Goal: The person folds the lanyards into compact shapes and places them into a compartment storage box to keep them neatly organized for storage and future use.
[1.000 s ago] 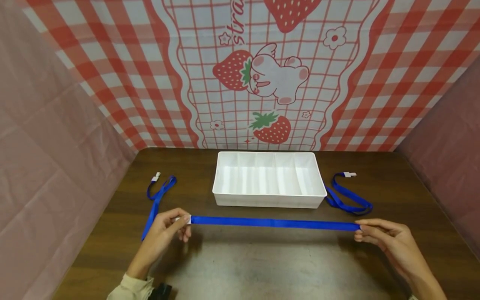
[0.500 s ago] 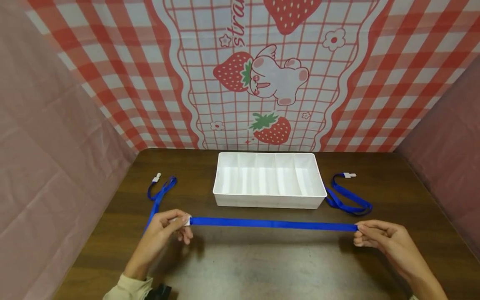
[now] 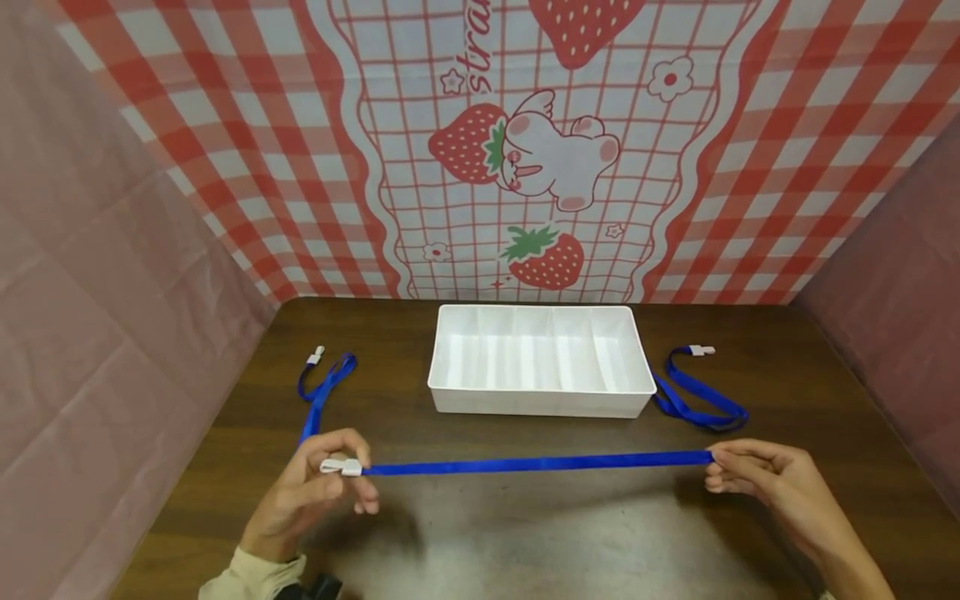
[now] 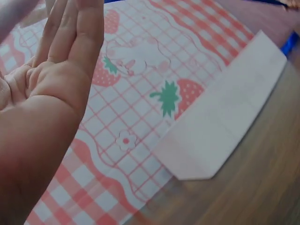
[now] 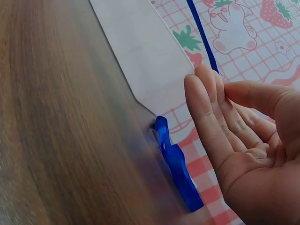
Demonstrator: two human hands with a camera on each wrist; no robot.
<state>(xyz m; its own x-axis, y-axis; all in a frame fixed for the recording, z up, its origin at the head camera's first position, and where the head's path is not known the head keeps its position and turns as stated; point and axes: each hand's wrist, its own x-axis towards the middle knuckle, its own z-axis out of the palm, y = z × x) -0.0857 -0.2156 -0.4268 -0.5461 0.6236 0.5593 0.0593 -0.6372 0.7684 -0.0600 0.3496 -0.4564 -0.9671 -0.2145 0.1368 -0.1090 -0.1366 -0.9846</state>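
L hand [image 3: 298, 493] grips clip [image 3: 349, 467] of blue lanyard [image 3: 536, 463], R hand [image 3: 776, 479] pinches far end; lanyard strung approx 9-to-3 o'clock above desk [image 3: 465, 521], at 6 o'clock of wht tray [image 3: 540, 402]

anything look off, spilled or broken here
Nothing looks spilled or broken. The one oddity is the strawberry-print cloth behind the table: its cartoon animal lies on its side and its red lettering runs vertically, as if hung sideways. The blue lanyard stretched between the left hand and right hand looks intact.
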